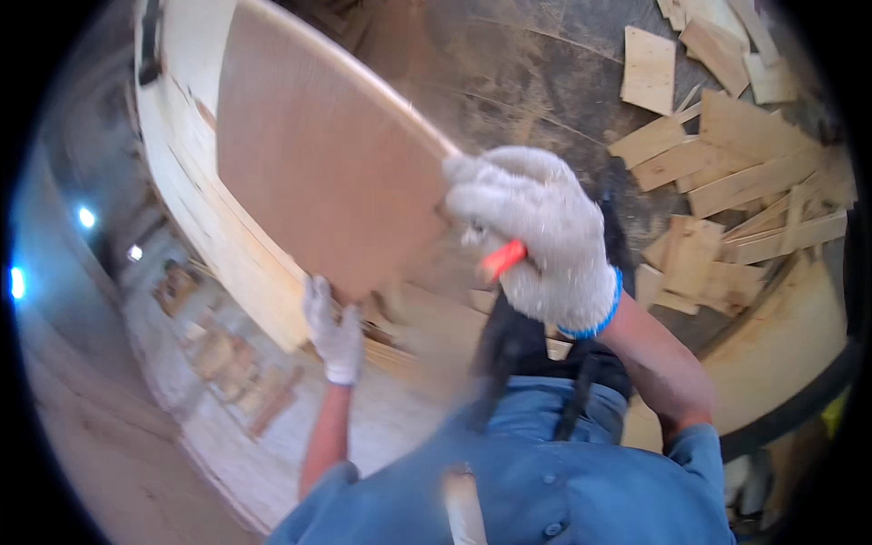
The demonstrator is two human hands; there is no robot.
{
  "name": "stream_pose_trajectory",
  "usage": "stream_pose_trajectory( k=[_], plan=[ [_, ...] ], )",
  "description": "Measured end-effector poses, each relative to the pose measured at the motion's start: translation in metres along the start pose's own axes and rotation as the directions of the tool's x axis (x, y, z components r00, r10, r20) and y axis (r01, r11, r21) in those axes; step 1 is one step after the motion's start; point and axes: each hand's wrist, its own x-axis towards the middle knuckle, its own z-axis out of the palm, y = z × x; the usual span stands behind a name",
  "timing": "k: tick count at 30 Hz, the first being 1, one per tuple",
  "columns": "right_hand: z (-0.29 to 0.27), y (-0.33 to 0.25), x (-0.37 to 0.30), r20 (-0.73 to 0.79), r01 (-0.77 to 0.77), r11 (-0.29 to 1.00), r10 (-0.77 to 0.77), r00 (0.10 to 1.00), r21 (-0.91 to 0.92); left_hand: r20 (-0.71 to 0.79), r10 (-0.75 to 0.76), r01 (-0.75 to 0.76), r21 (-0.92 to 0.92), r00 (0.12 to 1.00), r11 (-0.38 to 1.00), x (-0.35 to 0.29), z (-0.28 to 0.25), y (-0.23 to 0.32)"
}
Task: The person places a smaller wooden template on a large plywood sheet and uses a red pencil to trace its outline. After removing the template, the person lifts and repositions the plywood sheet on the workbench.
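A large reddish-brown plywood sheet [327,154] is raised at a tilt over a stack of pale plywood sheets [204,204]. My right hand [549,227], in a whitish knit glove with a blue cuff, is closed on the sheet's right-hand edge. A short red object [504,260] pokes out from the same hand; its kind cannot be made out. My left hand [333,334], gloved too, grips the sheet's near corner, fingers and thumb on either side of it. The sheet's underside is hidden from me.
Loose plywood offcuts [754,182] lie in a heap on the dark floor [536,64] to the right. More wood scraps [241,368] are scattered at the left. A curved pale panel [781,327] with a dark rim is at the right.
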Motion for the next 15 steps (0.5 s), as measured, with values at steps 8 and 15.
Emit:
stream_pose_trajectory(
  k=[8, 15],
  plan=[
    [0.005, -0.019, -0.001, 0.114, -0.21, 0.978, 0.21, 0.971, -0.01, -0.077, -0.051, 0.043, -0.102, 0.996, 0.994, -0.011, 0.007, -0.011],
    [0.019, -0.032, -0.01, -0.023, -0.329, 0.924, 0.34, 0.94, 0.196, -0.087, -0.019, 0.008, -0.121, 0.996, 0.993, -0.016, 0.005, -0.02]
  ],
)
